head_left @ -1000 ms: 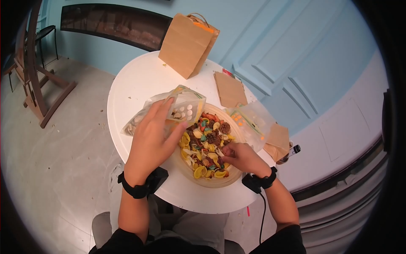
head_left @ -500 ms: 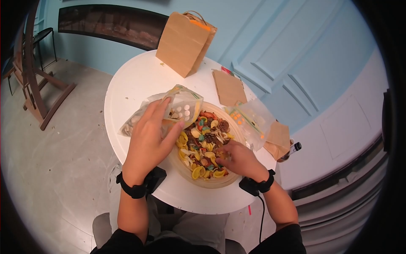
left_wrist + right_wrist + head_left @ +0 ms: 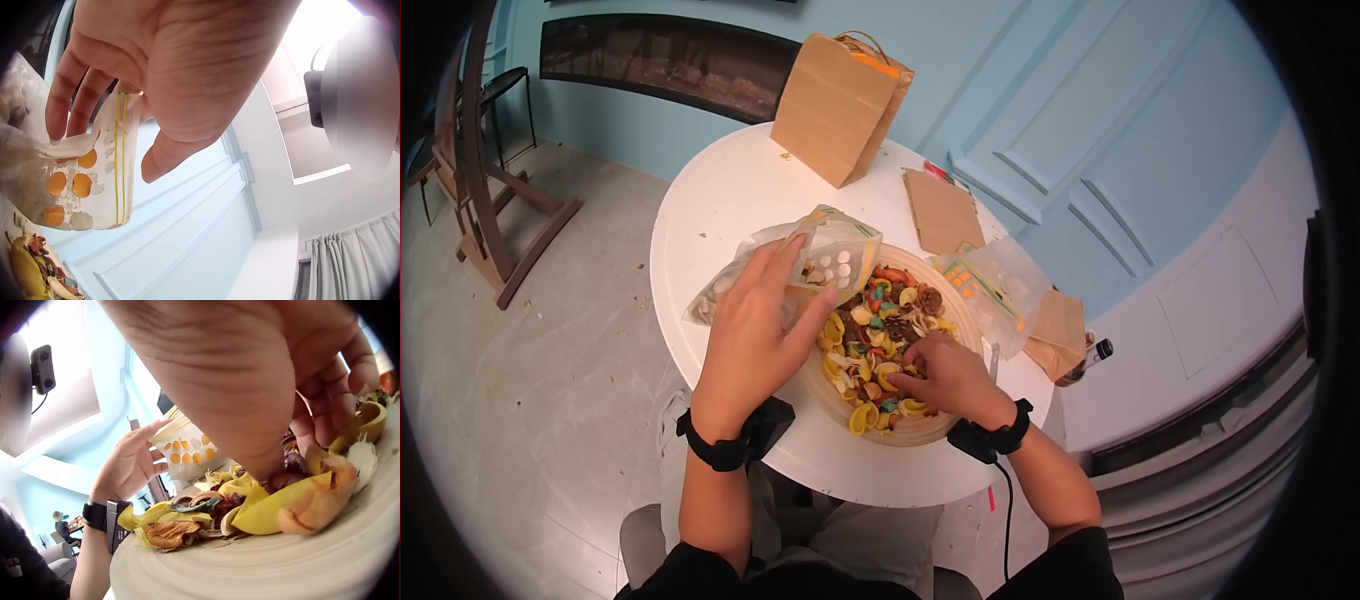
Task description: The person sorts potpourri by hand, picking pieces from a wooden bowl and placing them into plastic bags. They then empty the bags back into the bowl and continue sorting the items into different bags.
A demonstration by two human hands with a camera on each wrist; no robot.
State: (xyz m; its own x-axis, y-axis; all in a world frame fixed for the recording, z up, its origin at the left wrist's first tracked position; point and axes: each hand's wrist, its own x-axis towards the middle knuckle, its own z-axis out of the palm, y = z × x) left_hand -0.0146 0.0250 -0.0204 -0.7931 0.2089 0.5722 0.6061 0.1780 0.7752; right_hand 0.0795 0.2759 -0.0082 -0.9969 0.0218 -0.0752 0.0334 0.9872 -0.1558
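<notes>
A round pale bowl (image 3: 890,438) holds a colourful potpourri mix (image 3: 862,335) of dried yellow slices, petals, a pinecone and teal bits. My right hand (image 3: 958,378) reaches into the mix with thumb and fingers apart; in the right wrist view, the thumb sinks among yellow and dark red pieces (image 3: 287,478). Left of the bowl lies a clear zip bag (image 3: 842,258) with white and orange dots, its mouth over the rim. My left hand (image 3: 750,340) rests its extended fingers on this bag, thumb standing away from it.
A tall brown paper bag (image 3: 835,110) stands at the back of the white round table (image 3: 720,190). Right of it lie a flat paper bag (image 3: 942,212), another clear zip bag (image 3: 1000,285) and a small paper bag (image 3: 1058,335). A dark bottle (image 3: 1095,352) is beside them.
My right hand has moved left across the potpourri, its thumb and fingers spreading from a closer bunch. My left hand stays at the zip bag.
</notes>
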